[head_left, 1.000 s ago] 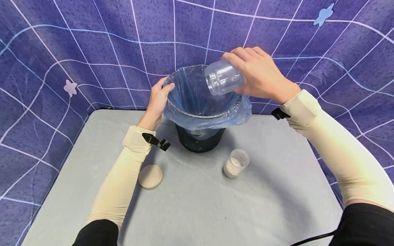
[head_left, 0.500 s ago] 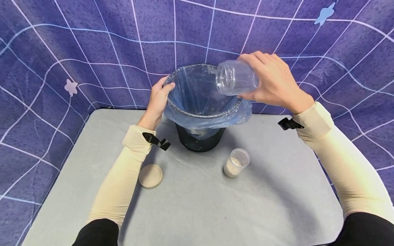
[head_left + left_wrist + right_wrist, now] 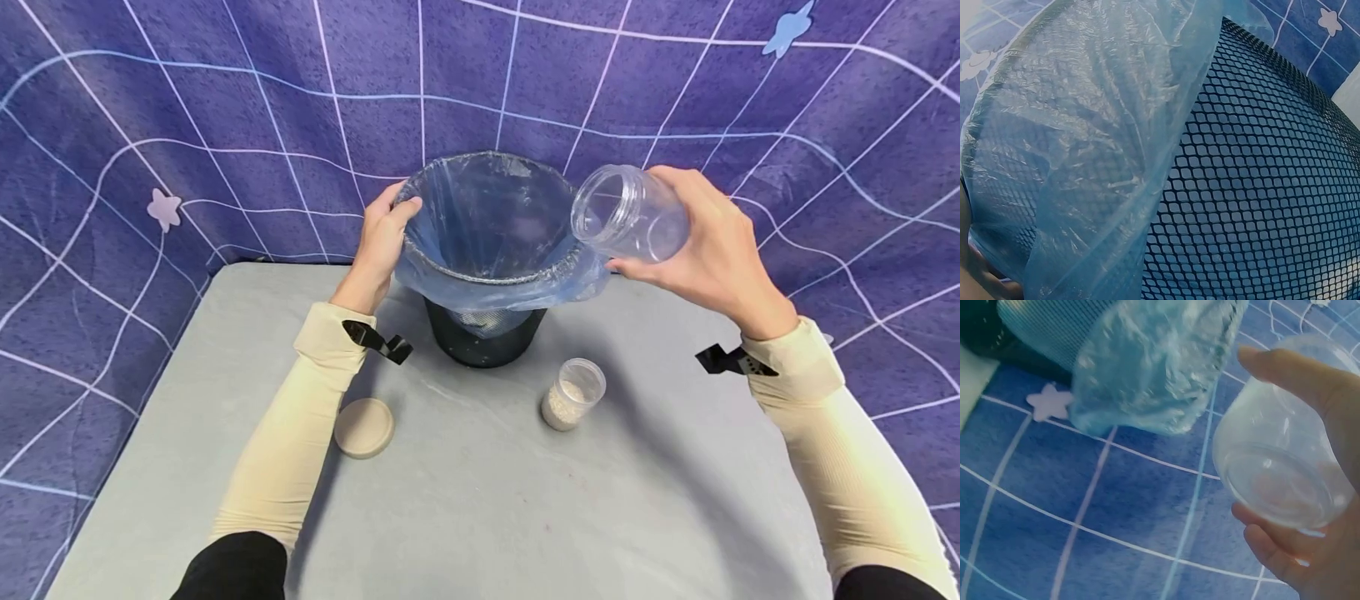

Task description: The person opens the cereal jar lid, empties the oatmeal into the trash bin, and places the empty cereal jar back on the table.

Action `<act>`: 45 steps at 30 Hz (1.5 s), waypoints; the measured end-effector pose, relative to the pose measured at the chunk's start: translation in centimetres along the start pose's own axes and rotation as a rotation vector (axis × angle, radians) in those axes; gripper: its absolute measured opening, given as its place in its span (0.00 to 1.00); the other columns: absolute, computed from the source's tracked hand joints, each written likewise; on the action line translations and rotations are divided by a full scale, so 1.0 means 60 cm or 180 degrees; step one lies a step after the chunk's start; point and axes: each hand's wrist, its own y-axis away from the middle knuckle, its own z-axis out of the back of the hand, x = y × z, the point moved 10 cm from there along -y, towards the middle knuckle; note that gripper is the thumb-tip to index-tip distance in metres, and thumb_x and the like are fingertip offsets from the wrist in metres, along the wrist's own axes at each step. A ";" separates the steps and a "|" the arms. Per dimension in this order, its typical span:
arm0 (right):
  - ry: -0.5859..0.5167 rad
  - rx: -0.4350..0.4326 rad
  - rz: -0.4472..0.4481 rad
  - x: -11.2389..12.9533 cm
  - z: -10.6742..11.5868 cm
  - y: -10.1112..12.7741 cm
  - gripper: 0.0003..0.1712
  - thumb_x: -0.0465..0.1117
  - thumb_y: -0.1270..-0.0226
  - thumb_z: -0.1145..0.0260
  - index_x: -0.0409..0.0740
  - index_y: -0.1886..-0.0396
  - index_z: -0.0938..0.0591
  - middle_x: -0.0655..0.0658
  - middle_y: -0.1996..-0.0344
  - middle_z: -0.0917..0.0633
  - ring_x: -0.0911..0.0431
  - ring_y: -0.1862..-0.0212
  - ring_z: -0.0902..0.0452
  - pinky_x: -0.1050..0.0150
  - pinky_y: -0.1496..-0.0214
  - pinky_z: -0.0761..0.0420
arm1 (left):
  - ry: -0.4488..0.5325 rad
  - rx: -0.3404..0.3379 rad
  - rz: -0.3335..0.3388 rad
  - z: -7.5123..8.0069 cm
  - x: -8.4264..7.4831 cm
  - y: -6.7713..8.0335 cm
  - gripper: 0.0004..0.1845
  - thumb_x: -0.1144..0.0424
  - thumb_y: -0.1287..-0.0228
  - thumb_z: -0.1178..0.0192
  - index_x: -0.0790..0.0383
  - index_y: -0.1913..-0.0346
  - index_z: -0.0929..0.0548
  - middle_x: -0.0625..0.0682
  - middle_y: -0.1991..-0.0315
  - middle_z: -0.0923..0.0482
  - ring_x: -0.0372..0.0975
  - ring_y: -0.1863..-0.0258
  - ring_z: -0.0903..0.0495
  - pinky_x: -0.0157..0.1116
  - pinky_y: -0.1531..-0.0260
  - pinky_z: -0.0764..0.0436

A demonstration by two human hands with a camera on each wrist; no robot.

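Note:
My left hand point(image 3: 381, 237) grips the left rim of a black mesh trash bin point(image 3: 483, 346), thumb over the edge. A blue plastic bin liner point(image 3: 495, 293) lines the bin and hangs over its rim. My right hand point(image 3: 720, 242) holds a clear plastic jar point(image 3: 651, 218) by its base end, fingers behind and thumb below. The jar lies tilted, its uncapped mouth facing left at the right rim of the bin, and no contents show in it. In the left wrist view, the mesh wall point(image 3: 1241, 169) and the loose liner point(image 3: 1091, 137) fill most of the picture.
A small clear cup point(image 3: 572, 397) partly filled with white grains stands on the grey table point(image 3: 465, 500) in front of the bin. Left of it lies a round beige lid point(image 3: 364, 428). A purple cloth point(image 3: 300, 133) with a line grid hangs behind the table.
My right hand has drawn the jar rightward and down, from over the bin to its right rim, and the mouth has turned upward. My left hand keeps its place.

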 end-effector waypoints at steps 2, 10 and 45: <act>-0.0116 -0.0076 -0.0112 -0.005 -0.001 0.015 0.57 0.46 0.66 0.06 0.44 0.30 0.20 0.44 0.41 0.14 0.49 0.43 0.20 0.58 0.41 0.23 | 0.0007 -0.0005 -0.0006 0.003 -0.001 -0.001 0.24 0.63 0.19 0.47 0.67 0.26 0.23 0.63 0.34 0.21 0.44 0.43 0.20 0.37 0.37 0.22; -0.0503 -0.0383 -0.0787 -0.019 -0.010 0.101 0.58 0.42 0.70 0.05 0.52 0.30 0.18 0.52 0.43 0.13 0.65 0.44 0.22 0.74 0.41 0.28 | 0.0072 0.0004 0.0047 0.000 0.000 0.002 0.24 0.63 0.19 0.46 0.65 0.26 0.23 0.64 0.34 0.20 0.46 0.43 0.19 0.37 0.38 0.21; -0.2039 -0.0450 -0.1484 0.051 -0.169 0.274 0.52 0.28 0.59 0.11 0.47 0.30 0.22 0.43 0.42 0.14 0.53 0.42 0.17 0.67 0.36 0.21 | 0.0016 0.0039 -0.0105 -0.001 -0.003 0.000 0.25 0.64 0.19 0.47 0.69 0.25 0.25 0.65 0.31 0.22 0.48 0.36 0.22 0.39 0.32 0.24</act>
